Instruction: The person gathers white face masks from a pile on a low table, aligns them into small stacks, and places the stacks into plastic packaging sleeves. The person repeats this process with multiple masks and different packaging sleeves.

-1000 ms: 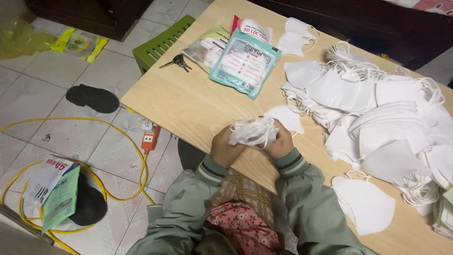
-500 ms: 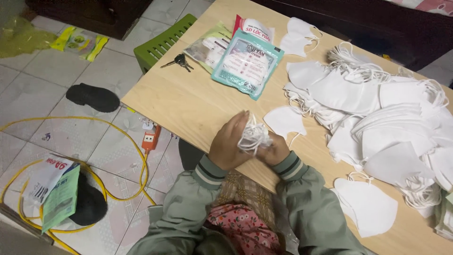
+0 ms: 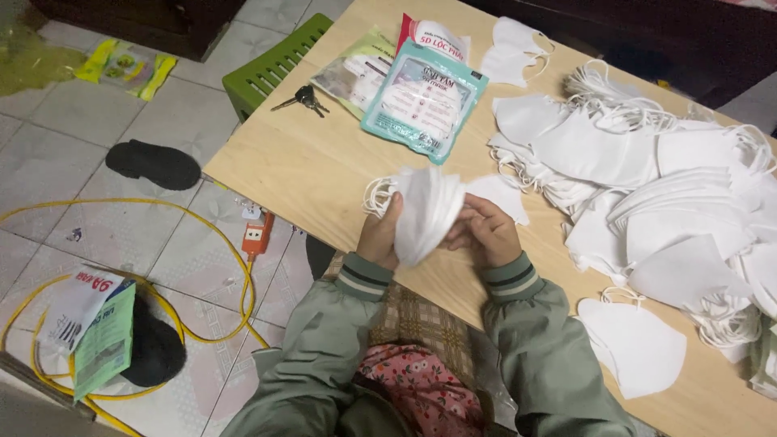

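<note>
White face masks, a small stack (image 3: 427, 212), stand on edge above the wooden table (image 3: 316, 170), pinched between both hands. Left hand (image 3: 380, 235) is curled round its nine o'clock side; right hand (image 3: 488, 231) has fingers bent at three o'clock, touching it. At two o'clock a loose mask heap (image 3: 664, 194) lies spread.

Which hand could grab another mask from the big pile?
Probably the right hand: it is nearer the pile of white masks, while the left hand grips the mask stack.

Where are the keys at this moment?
In the head view, the keys lie at the table's far left corner, just left of the clear mask packets and beside the green stool.
</note>
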